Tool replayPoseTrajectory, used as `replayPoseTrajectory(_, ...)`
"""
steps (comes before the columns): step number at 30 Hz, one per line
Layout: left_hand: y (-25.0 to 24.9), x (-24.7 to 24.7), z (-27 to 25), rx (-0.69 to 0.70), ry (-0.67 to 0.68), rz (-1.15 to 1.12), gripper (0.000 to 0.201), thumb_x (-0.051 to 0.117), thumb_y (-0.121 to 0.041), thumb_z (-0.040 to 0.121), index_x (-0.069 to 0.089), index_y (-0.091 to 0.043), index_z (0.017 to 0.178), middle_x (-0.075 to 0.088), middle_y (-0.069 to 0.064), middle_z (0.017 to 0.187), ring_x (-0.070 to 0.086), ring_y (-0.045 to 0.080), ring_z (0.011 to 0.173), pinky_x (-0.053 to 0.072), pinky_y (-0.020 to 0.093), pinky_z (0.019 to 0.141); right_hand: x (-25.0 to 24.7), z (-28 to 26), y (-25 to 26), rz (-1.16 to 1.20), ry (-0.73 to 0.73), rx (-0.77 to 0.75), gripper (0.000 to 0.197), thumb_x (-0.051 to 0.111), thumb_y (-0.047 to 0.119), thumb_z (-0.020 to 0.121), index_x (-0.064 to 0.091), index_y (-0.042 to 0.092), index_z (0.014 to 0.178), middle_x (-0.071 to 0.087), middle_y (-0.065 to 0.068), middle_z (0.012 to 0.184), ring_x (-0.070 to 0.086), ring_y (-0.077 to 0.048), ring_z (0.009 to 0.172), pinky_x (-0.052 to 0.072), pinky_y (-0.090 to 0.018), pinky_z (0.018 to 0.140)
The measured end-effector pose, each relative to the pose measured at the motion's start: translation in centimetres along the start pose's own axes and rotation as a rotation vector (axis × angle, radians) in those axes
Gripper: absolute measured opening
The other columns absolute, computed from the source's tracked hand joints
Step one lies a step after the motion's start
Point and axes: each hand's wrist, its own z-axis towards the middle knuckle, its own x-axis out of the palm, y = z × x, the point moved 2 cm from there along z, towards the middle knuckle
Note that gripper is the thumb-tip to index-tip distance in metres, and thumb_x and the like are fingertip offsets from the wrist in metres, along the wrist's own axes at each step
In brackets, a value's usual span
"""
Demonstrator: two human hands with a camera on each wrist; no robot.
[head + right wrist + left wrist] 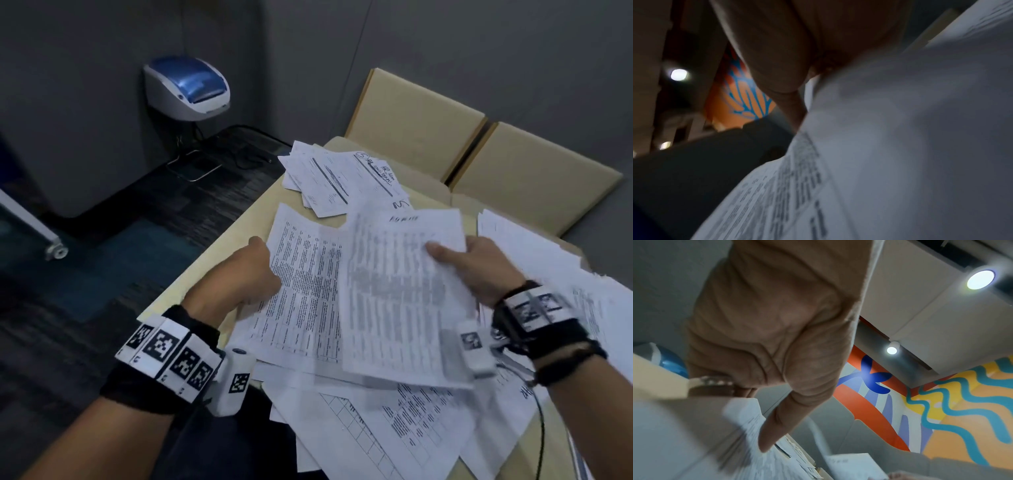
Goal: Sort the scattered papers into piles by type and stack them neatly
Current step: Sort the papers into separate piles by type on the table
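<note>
My left hand (255, 274) grips the left edge of a printed sheet (305, 291) with dense text columns; in the left wrist view the left hand (768, 426) has its thumb pressed on that sheet (760, 451). My right hand (469, 263) pinches a second printed sheet (404, 301) by its right edge, thumb on top, overlapping the first. In the right wrist view the right hand (793, 100) holds this sheet (879, 162), which fills the frame. Both sheets are lifted above a scattered heap of papers (411, 421). A separate pile of smaller forms (329, 178) lies at the table's far side.
The cream table (219, 240) ends at the left over dark carpet. More loose papers (534, 260) spread under my right wrist. Two tan chair backs (479, 150) stand against the far wall. A blue-and-white printer (186, 89) sits on the floor at far left.
</note>
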Motion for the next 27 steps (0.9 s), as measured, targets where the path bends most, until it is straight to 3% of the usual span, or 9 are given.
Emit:
replayPoseTrajectory(4,-0.7,0.5,-0.5,0.017,-0.013,0.075,0.048,0.059,-0.037,0.104,0.037,-0.006,0.135,0.056,0.007,0.113,0.06,0.023,0.096,0.045,0.031,0.065,4.9,-0.3,-3.0,-0.31,0.022,0.023,0.03,0.079,0.039,0.09,0.07,0.01,0.09,0.075,-0.008,0.095,0.07,-0.024,0.081,0.056,-0.038,0.078)
replayPoseTrajectory(7,-1.1,1.0,-0.6,0.019,-0.014,0.195,0.061,0.058,-0.048,0.102,0.038,-0.006,0.141,0.045,0.016,0.143,0.052,0.034,0.129,0.046,0.039,0.097,7.3,-1.3,-3.0,-0.572,0.057,0.085,0.072,0.071,0.059,0.089,0.053,0.007,0.137,0.054,-0.016,0.137,0.052,-0.035,0.127,0.047,-0.046,0.102)
replayPoseTrajectory(10,-1.4,1.9,-0.6,0.04,0.014,0.266,0.076,0.061,-0.055,0.098,0.033,-0.003,0.146,0.039,0.019,0.148,0.048,0.036,0.135,0.044,0.039,0.103,9.1,-2.3,-1.8,-0.578,0.111,0.091,0.086,0.073,0.046,0.093,0.031,0.008,0.157,0.033,-0.017,0.157,0.032,-0.036,0.146,0.037,-0.046,0.115)
replayPoseTrajectory(14,-1.7,3.0,-0.8,0.072,-0.008,0.274,0.104,0.071,-0.057,0.091,0.014,0.004,0.154,0.037,0.021,0.151,0.047,0.038,0.137,0.044,0.041,0.106,10.5,-2.3,-1.0,-0.47,0.087,0.046,0.083,0.079,0.032,0.091,0.033,0.008,0.156,0.037,-0.013,0.156,0.041,-0.032,0.142,0.041,-0.041,0.112)
replayPoseTrajectory(18,-1.8,3.3,-0.7,0.081,-0.019,0.23,0.12,0.08,-0.055,0.084,0.004,0.003,0.157,0.037,0.022,0.151,0.047,0.04,0.137,0.044,0.043,0.107,10.6,-1.9,-1.4,-0.272,0.019,0.035,0.067,0.084,0.017,0.085,0.044,0.018,0.138,0.052,-0.002,0.136,0.053,-0.021,0.115,0.045,-0.029,0.09)
replayPoseTrajectory(20,-1.6,3.2,-0.6,0.08,-0.027,0.22,0.12,0.081,-0.054,0.082,0.005,0.002,0.156,0.039,0.021,0.149,0.048,0.039,0.135,0.045,0.043,0.104,10.3,-1.6,-1.7,-0.218,-0.009,0.043,0.076,0.089,0.017,0.08,0.038,0.021,0.137,0.045,-0.008,0.142,0.051,-0.024,0.122,0.044,-0.03,0.093)
replayPoseTrajectory(22,-1.5,3.1,-0.5,0.074,-0.033,0.212,0.119,0.082,-0.054,0.082,0.007,0.001,0.156,0.039,0.02,0.148,0.049,0.039,0.134,0.046,0.044,0.103,10.0,-1.0,-1.9,-0.22,0.0,0.098,0.098,0.091,0.019,0.078,0.026,0.017,0.152,0.036,-0.013,0.153,0.046,-0.029,0.134,0.041,-0.033,0.101)
replayPoseTrajectory(24,-1.6,3.2,-0.5,0.066,-0.035,0.208,0.119,0.083,-0.053,0.082,0.007,0.001,0.156,0.038,0.02,0.149,0.048,0.04,0.135,0.047,0.045,0.104,9.7,-0.3,-1.8,-0.23,0.032,0.141,0.114,0.093,0.023,0.076,0.016,0.013,0.159,0.04,-0.015,0.155,0.045,-0.033,0.14,0.041,-0.04,0.109)
replayPoseTrajectory(27,-2.0,3.4,-0.6,0.066,-0.031,0.204,0.12,0.082,-0.054,0.082,0.006,0.0,0.157,0.037,0.02,0.15,0.048,0.04,0.135,0.047,0.046,0.104,9.6,0.2,-1.2,-0.165,0.089,0.173,0.114,0.099,0.032,0.057,0.039,0.006,0.149,0.06,-0.009,0.133,0.059,-0.031,0.127,0.048,-0.044,0.108)
